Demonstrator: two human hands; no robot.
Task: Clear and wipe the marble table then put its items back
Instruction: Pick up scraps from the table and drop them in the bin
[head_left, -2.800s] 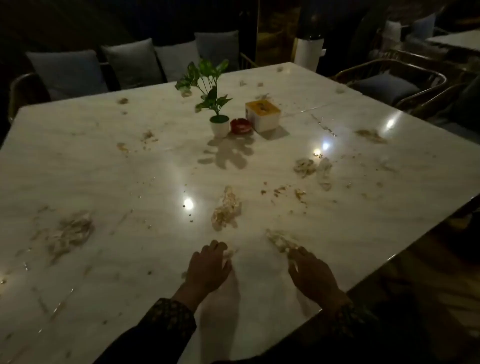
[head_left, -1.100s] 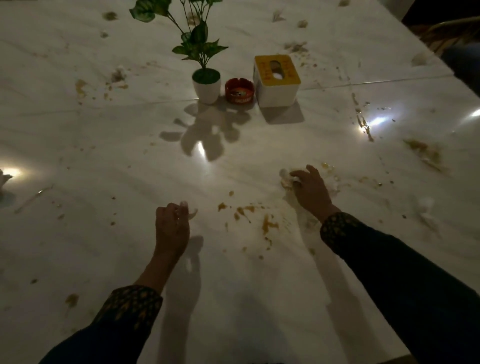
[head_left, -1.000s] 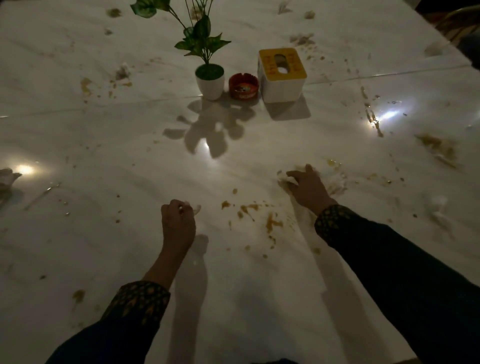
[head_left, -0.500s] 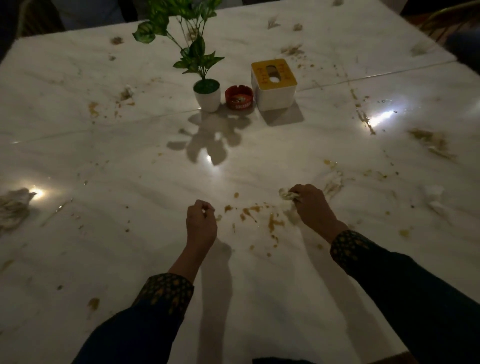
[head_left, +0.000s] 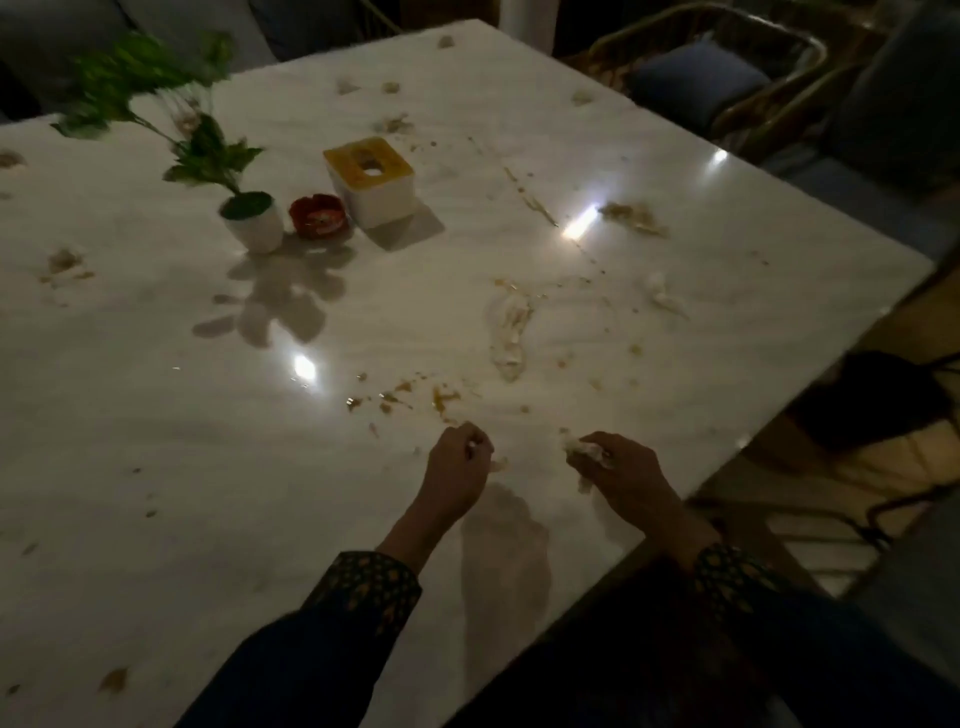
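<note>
We are standing at a stained marble table (head_left: 156, 415) in dim light. At far left the plant (head_left: 249, 221) is sitting in its white pot, the red ashtray (head_left: 317, 214) just beside it, then the yellow-topped tissue box (head_left: 370, 179). Brown smears (head_left: 441, 402) are lying ahead of our hands. Our left hand (head_left: 457, 470) is hovering near the front edge, fingers curled around a small pale scrap, barely visible. Our right hand (head_left: 623, 475) is gripping a crumpled tissue (head_left: 579, 447), its end sticking out past the knuckles. A cushioned chair (head_left: 701, 88) is standing beyond the right corner.
</note>
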